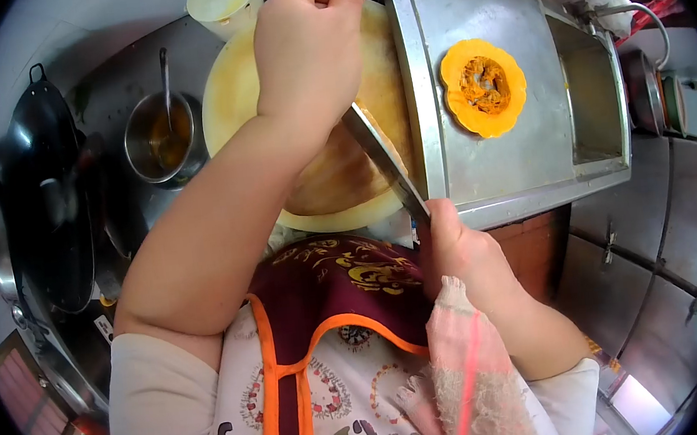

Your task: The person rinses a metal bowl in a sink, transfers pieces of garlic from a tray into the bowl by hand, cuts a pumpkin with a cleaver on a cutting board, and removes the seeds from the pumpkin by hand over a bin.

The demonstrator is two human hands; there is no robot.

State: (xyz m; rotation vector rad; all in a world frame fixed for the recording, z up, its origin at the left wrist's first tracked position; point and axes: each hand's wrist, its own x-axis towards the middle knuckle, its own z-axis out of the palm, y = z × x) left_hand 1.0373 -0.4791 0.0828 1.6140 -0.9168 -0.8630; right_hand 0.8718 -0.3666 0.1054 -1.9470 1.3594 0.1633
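A round cutting board (228, 103) lies on the counter in front of me. My right hand (460, 244) is closed round the handle of a knife (385, 159), whose blade slants up and left over the board. An orange-edged strip shows along the blade; I cannot make out what it is. Above the board my left hand (310, 37) is curled into a fist, and whatever its fingers may hold is hidden. Half a pumpkin (455, 81), cut face up with stringy pulp in its hollow, sits on the steel counter to the right.
Left of the board stands a metal pot (138, 145) with a spoon in it. A white bucket (215, 4) is behind the board. Dark woks (49, 196) are at the far left. A sink (593, 102) lies right of the pumpkin.
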